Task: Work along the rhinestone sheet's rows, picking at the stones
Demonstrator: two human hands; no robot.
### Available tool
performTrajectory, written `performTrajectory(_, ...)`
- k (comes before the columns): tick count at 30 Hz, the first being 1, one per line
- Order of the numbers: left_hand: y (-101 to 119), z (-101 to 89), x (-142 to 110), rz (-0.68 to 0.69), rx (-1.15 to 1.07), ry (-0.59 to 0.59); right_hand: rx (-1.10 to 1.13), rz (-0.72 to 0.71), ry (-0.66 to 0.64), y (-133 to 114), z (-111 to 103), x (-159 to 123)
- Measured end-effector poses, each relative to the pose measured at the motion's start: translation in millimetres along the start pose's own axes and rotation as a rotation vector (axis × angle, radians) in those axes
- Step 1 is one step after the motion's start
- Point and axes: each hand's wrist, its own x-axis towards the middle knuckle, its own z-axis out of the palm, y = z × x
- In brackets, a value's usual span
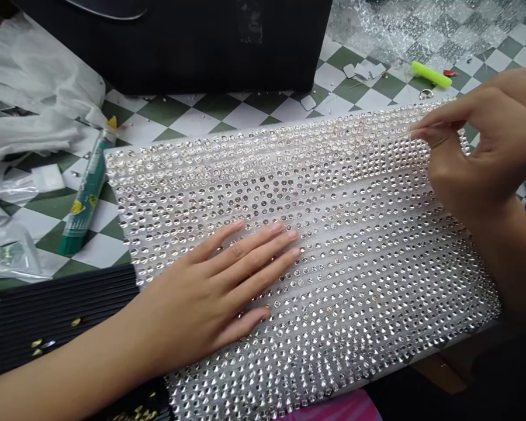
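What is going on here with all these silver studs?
A person presses their left hand flat on a rectangular sheet covered in rows of silver studs. Their right hand pinches a thin pale stick above the sheet's far part. A green tube lies beside the sheet on green-and-white checkered tiles.

You have a bright, clear picture. The light is soft and even, and you can't see a lamp. The silver studs [315,263] sparkle with tiny white glare. Your left hand [214,298] makes only a faint shadow. The corner at 4 o'clock goes dark, and the edges bend a little.
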Motion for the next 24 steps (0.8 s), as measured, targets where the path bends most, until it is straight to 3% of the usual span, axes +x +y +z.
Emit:
performTrajectory(4, -0.3, 0.3, -0.6, -0.001, -0.013, 0.007, 0.065, 0.020, 0.008, 0.5, 0.0, 2.3)
performTrajectory(10, -1.8, 1.7, -1.7, 0.017, -0.007, 0.014, 0.024, 0.168, -0.157, -5.5, -0.1, 6.3)
performTrajectory(19, -2.5, 5.2, -2.1, 0.021, -0.022, 0.051, 0.077, 0.097, -0.070, -5.1, 3.3, 3.1)
performTrajectory(24, -2.3, 2.0, -1.8, 0.026, 0.008, 0.016, 0.007, 0.140, -0.157, -5.9, 2.4, 4.9)
